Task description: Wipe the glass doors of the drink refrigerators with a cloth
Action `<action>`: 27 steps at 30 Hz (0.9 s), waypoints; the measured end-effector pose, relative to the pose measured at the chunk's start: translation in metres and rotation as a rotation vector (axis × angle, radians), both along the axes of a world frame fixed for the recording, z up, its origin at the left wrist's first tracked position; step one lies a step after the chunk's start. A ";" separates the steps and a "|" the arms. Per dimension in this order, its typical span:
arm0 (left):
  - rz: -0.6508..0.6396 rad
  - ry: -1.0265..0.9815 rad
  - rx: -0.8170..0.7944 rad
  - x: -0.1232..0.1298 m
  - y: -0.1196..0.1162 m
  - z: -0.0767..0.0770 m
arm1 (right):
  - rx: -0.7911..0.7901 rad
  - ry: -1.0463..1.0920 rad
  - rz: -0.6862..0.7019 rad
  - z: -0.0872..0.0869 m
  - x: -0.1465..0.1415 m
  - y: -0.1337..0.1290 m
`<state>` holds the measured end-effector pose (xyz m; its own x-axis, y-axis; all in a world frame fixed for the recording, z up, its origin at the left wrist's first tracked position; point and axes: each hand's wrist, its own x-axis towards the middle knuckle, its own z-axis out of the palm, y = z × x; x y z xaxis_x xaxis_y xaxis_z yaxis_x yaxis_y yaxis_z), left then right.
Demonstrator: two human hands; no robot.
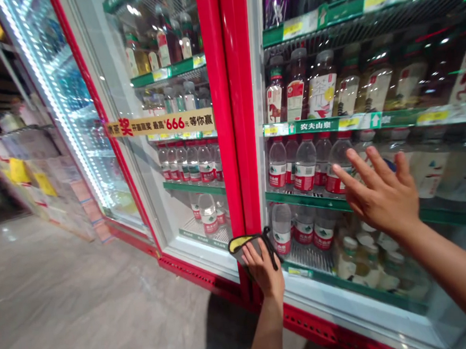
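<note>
My left hand (265,272) presses a grey and yellow cleaning cloth (241,243) with black edging against the lower part of the red door frame (240,115). Its fingers lie over the cloth, and part of the cloth is hidden beneath them. Higher and to the right, my right hand (384,198) is open with spread fingers, at the glass door (306,302) of the drinks fridge; I cannot tell whether the palm touches it. Behind the glass stand water bottles (305,169) with red caps and red-and-white labels.
Tea bottles (322,86) fill a higher shelf. Left of the frame is another glass door with a yellow printed strip (161,124). Further left stands a lit fridge (72,100), then stacked boxes (44,179) on the grey floor (86,301).
</note>
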<state>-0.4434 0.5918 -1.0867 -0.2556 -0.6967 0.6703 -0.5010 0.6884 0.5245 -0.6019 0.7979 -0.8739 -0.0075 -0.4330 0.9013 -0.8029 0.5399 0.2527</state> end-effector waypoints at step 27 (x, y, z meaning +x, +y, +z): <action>-0.358 -0.076 -0.130 -0.018 0.007 -0.063 | 0.031 -0.005 -0.049 0.000 0.002 -0.001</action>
